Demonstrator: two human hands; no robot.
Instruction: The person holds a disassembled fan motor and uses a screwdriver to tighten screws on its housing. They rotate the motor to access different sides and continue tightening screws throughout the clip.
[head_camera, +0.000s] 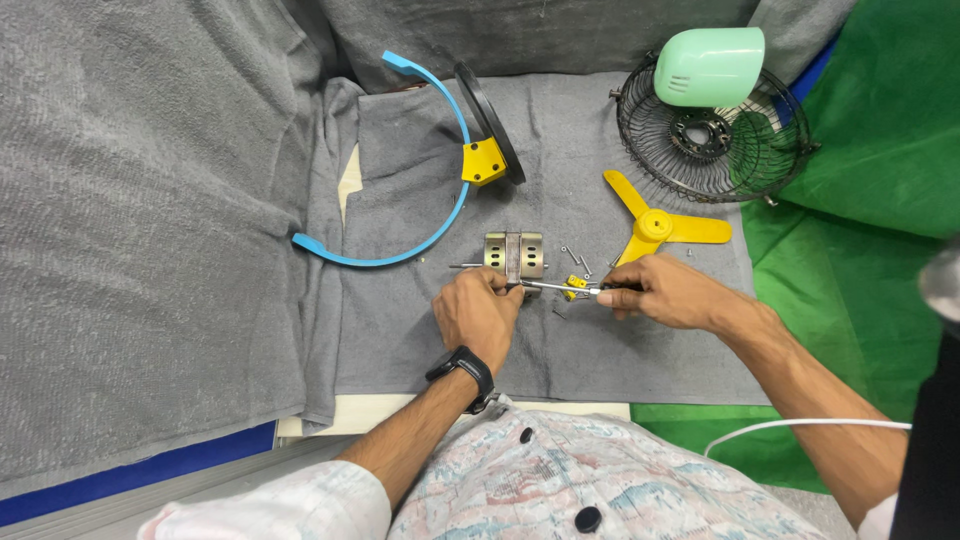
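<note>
Motor (514, 256) lies on the grey cloth (420, 300) at centre, shaft axis left–right; a thin shaft end pokes out on its left side. Left hand (478, 312) sits just near of the motor, fingers curled, fingertips touching its near edge and pinning it. Right hand (665, 292) is to the right, closed around the handle of a screwdriver (560, 287). Tool's long axis runs nearly level, right to left, tip meeting the motor's near right corner beside the left fingertips. Left hand is the nearer one to the motor; right hand stands off by the tool's length. Small screws (578, 262) and a little yellow part (574, 283) lie just under and beyond the shaft of the tool. Yellow blade (660, 226) lies far-right of the right hand, fan guard (712, 135) beyond it, blue arc (420, 180) far-left. Hidden: the exact tip contact, behind the left fingers; screwdriver handle, inside the fist; screw count too small to tell.
</note>
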